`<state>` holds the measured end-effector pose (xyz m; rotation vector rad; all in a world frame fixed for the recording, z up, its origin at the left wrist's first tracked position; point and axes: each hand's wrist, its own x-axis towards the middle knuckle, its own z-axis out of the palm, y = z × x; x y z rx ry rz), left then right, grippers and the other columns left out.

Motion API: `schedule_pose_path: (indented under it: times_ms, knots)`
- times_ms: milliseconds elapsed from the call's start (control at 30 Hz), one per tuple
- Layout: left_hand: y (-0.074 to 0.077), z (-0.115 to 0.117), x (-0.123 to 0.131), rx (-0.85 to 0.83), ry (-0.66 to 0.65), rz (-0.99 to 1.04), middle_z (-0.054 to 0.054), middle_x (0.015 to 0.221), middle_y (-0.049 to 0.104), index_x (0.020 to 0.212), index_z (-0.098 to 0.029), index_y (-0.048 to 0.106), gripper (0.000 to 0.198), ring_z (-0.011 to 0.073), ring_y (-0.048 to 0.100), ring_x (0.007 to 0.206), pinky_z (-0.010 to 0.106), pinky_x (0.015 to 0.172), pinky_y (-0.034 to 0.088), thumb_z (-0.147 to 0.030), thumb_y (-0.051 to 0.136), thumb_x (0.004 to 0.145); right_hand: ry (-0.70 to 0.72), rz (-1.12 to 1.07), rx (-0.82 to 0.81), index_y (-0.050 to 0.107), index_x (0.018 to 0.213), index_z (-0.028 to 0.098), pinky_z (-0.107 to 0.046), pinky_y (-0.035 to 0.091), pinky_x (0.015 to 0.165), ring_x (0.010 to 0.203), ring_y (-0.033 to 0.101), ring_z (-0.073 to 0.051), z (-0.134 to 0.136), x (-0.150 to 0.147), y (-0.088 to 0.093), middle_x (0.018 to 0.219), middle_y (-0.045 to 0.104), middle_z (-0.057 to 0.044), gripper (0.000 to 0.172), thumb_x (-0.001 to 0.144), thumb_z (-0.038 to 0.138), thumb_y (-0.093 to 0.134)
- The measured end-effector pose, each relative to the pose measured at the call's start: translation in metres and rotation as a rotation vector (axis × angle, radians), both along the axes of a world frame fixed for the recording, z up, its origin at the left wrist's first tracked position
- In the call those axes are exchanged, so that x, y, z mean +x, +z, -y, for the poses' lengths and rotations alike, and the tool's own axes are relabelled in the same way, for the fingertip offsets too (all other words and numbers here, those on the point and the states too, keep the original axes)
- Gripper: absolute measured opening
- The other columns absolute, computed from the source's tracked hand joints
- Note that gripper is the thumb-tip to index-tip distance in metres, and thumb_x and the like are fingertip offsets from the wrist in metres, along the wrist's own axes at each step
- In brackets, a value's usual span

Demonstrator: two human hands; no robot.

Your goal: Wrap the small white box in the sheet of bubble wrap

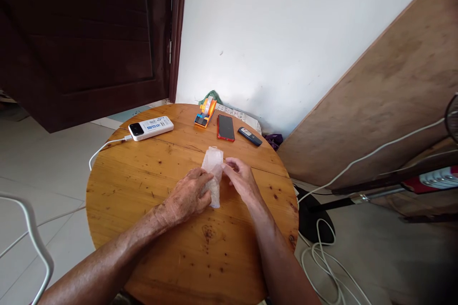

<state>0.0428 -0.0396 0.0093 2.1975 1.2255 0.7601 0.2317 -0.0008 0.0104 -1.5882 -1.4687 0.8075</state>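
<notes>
A folded strip of white, translucent plastic wrap lies lengthwise on the round wooden table. From the left, my left hand covers part of its lower half, its fingers curled over the wrap and pressed to it. At the wrap's right edge is my right hand, with thumb and index finger close together at that edge and the other fingers bent. Whether anything is folded inside the wrap cannot be seen.
Behind the wrap are a white power bank with a cable, an orange tape dispenser, a red-edged phone and a dark handset. A wall borders the far side; a wooden board leans at right, with coiled cable below.
</notes>
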Motion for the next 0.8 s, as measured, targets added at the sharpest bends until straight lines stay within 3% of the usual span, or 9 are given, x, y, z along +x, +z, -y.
schedule_pose_path:
  times_ms: [133,233,467,667,800]
  knots:
    - [-0.002,0.0,0.0,0.012,-0.001,0.002,0.01,0.115,0.061,0.115,-0.02,0.065,0.04,0.0257,0.061,0.109,0.039,0.095,0.053,-0.014,0.056,0.077,0.099,-0.141,-0.085,0.066,0.097,0.016,-0.026,0.045,0.055,0.065,0.059,-0.016,-0.002,-0.015,-0.003,0.079,0.069,-0.003,0.033,0.074,0.041,0.065]
    - [-0.004,0.0,0.0,0.032,0.001,0.023,0.009,0.116,0.06,0.116,-0.021,0.064,0.041,0.0245,0.062,0.106,0.038,0.094,0.054,-0.014,0.056,0.077,0.093,-0.256,-0.09,0.064,0.09,0.017,-0.024,0.041,0.052,0.061,0.055,-0.015,-0.005,-0.023,-0.006,0.068,0.063,0.001,0.031,0.071,0.041,0.068]
    - [-0.001,0.004,0.0,0.18,0.039,-0.026,0.012,0.137,0.048,0.124,-0.021,0.06,0.05,0.0276,0.055,0.114,0.043,0.095,0.053,-0.011,0.057,0.075,0.098,-0.387,-0.043,0.056,0.074,0.019,-0.024,0.038,0.052,0.056,0.048,-0.013,-0.008,-0.025,-0.011,0.063,0.057,0.003,0.029,0.067,0.042,0.071]
    - [0.002,0.002,0.0,0.125,-0.017,-0.057,0.008,0.113,0.066,0.108,-0.02,0.068,0.035,0.0255,0.059,0.106,0.04,0.096,0.05,-0.011,0.053,0.078,0.1,-0.349,0.032,0.061,0.077,0.018,-0.025,0.04,0.06,0.065,0.051,-0.014,-0.004,-0.026,-0.006,0.07,0.061,0.002,0.023,0.067,0.036,0.071]
    - [0.001,-0.001,0.0,0.096,0.044,-0.055,0.008,0.112,0.066,0.102,-0.021,0.069,0.03,0.0259,0.059,0.105,0.039,0.094,0.05,-0.012,0.056,0.076,0.263,-0.305,-0.004,0.062,0.079,0.019,-0.026,0.042,0.065,0.067,0.053,-0.015,0.006,-0.017,0.006,0.072,0.061,0.002,0.017,0.071,0.033,0.069]
